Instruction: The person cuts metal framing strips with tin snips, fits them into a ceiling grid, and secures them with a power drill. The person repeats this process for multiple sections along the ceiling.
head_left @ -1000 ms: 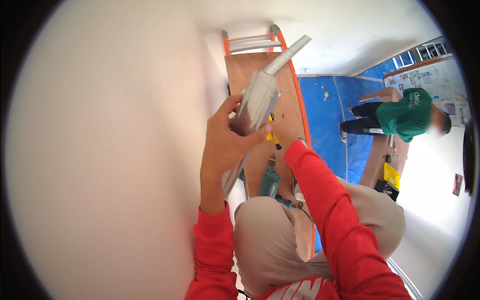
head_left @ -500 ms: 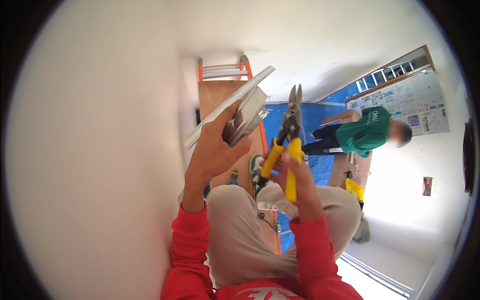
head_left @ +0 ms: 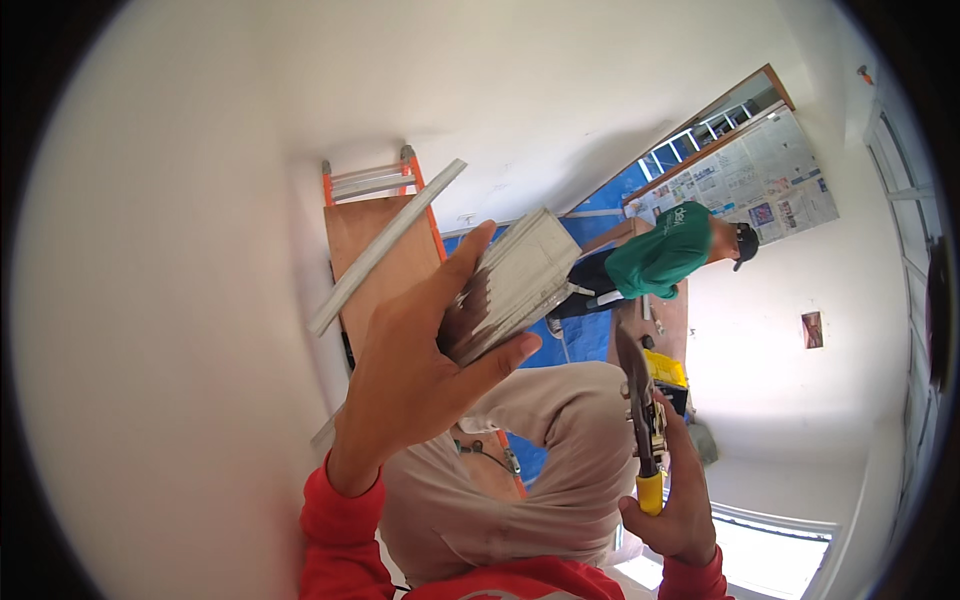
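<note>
Showing beyond the held grey piece (head_left: 530, 268), blue sheeting (head_left: 590, 343) meets a white wall (head_left: 520, 110).

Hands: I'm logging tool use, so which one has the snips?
The right hand holds the yellow-handled snips; the left hand grips a pale metal profile instead.

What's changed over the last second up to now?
The right hand, mostly hidden at first, came up holding the yellow-handled snips, then moved them right and lower in view. The metal pieces in the left hand slant more to the right. Unchanged: left hand still gripping them; co-worker in green still standing.
</note>
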A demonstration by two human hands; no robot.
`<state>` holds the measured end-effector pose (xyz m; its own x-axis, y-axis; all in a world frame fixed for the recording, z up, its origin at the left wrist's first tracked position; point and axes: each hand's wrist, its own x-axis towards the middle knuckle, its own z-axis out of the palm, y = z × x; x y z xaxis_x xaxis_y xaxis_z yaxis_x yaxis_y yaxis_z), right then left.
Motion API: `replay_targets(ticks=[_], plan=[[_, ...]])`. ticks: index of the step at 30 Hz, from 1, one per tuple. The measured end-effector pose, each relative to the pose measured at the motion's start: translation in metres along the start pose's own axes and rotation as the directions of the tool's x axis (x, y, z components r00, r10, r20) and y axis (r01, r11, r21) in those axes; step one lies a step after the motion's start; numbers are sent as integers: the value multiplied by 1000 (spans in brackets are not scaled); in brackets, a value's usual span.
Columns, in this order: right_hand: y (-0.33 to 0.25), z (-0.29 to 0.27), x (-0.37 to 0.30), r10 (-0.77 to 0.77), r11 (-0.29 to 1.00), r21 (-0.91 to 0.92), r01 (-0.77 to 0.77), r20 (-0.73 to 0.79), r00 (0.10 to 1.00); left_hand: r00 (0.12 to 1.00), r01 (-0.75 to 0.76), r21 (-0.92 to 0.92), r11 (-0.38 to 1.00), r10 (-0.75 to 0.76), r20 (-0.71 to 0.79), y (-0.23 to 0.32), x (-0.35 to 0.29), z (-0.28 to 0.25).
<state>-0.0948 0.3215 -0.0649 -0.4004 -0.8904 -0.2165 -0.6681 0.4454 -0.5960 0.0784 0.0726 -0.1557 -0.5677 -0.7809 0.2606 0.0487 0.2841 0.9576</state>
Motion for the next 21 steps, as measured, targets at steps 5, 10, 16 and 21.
replay_targets(ticks=[5,10,16,21], plan=[[11,-16,-5,-45,983,-182,27,-96,994,969,-8,-61,998,23,246,9,-4,16],[26,-24,-13,-50,996,-71,48,-33,998,909,51,-118,992,3,416,20,-2,25],[34,-28,-16,-49,997,-66,48,-15,999,853,106,-59,993,-61,518,20,3,28],[44,-23,-19,-44,995,-86,46,23,999,787,102,41,994,-106,608,10,2,27]])
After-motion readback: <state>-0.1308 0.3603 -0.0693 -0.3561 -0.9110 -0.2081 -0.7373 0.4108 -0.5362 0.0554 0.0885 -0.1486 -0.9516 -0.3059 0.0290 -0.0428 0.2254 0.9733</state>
